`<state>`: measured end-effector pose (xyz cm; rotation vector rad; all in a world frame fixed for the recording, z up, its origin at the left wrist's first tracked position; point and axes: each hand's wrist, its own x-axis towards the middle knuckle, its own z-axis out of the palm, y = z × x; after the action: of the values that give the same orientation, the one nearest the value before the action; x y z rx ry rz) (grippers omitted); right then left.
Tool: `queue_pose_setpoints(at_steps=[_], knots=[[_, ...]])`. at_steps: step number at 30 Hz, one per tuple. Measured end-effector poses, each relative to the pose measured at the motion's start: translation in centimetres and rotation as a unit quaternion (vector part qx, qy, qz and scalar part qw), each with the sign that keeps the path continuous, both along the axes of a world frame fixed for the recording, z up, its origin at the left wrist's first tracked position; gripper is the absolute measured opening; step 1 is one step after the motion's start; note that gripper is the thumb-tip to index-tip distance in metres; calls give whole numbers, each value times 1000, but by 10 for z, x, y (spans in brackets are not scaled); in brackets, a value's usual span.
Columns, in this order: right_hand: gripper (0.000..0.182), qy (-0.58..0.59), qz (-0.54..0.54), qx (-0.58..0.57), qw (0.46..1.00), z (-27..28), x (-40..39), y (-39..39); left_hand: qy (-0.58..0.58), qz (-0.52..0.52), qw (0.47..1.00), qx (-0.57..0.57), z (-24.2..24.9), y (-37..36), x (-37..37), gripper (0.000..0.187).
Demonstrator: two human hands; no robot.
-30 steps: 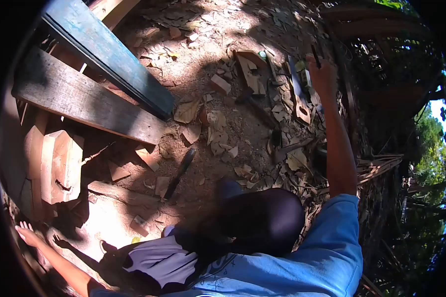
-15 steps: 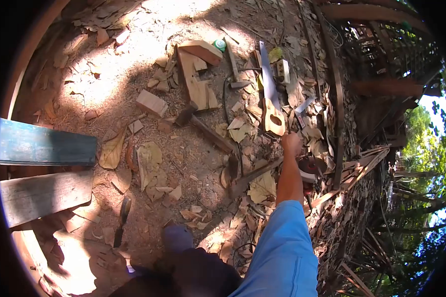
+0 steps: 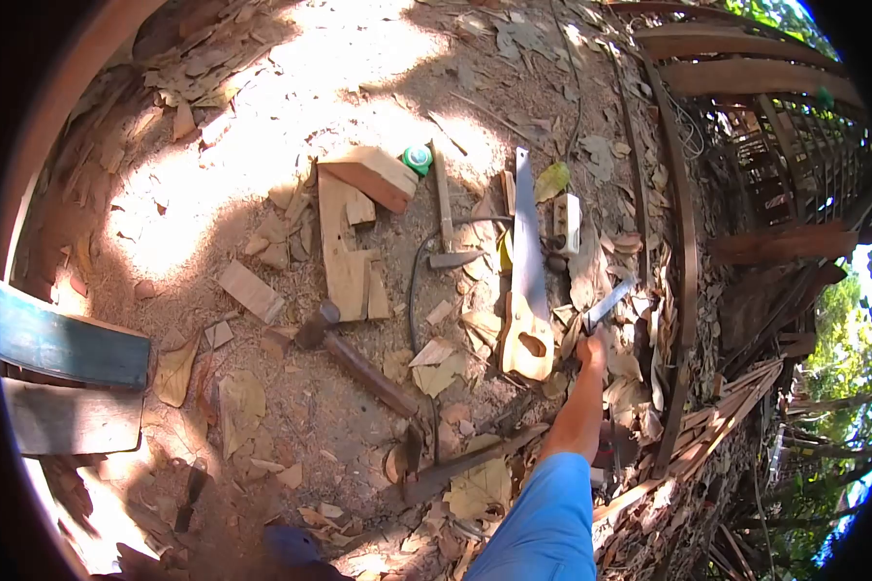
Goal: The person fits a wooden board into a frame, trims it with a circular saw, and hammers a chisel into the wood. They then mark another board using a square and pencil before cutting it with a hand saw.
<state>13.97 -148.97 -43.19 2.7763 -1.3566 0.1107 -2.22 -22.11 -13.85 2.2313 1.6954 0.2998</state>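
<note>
My right hand (image 3: 591, 350) is low over the leaf litter, its fingers drawn together at the lower end of a small pale blade (image 3: 609, 301). What the fingers hold, if anything, is too small to make out. Just left of it lies a handsaw (image 3: 528, 261) with a wooden handle. Farther left are a small hammer (image 3: 454, 259), a larger hammer (image 3: 368, 376), a notched wooden piece (image 3: 342, 247) with an angled block (image 3: 373, 172) against it, and a green tape measure (image 3: 417, 160). My left hand is out of view.
A white power strip (image 3: 566, 223) and a dark cable (image 3: 415, 305) lie among the leaves. Two boards, one blue (image 3: 73, 337), jut in at the left. Long wooden strips (image 3: 693, 441) and a dark rail (image 3: 686, 261) are at the right. A loose block (image 3: 252, 290) is on the ground.
My right hand has moved from beside the saw handle to the lower end of the small blade. The camera view has shifted, so the tools appear lower in the picture.
</note>
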Motion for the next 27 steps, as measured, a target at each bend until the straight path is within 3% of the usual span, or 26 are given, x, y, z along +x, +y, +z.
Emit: queue_pose_setpoints(at_steps=[4,8,12,15,16,19,20,22,23,24,27], knots=[[39,59,-17,69,996,-34,-3,-24,35,-3,999,34,42,-4,3,54],[36,45,-52,79,995,15,-9,47,69,0,996,63,73,8,2,52],[37,-109,77,38,990,49,-16,96,100,11,991,91,127,38,-20,51],[41,-227,91,130,961,104,-3,159,135,31,983,116,180,86,-70,50],[46,-245,129,105,955,123,7,185,147,35,981,126,198,104,-90,50],[51,-303,168,235,908,187,42,278,177,37,974,138,233,141,-157,50],[50,-328,180,286,882,209,56,312,178,31,973,142,237,149,-178,49],[51,-321,295,248,865,230,73,370,169,-8,973,158,231,159,-194,49],[52,-319,359,208,852,238,80,399,154,-49,970,182,221,165,-182,49],[52,-375,418,240,792,242,93,435,143,-99,955,240,206,158,-165,42],[52,-337,539,218,741,317,97,568,37,-178,946,269,184,141,-103,41]])
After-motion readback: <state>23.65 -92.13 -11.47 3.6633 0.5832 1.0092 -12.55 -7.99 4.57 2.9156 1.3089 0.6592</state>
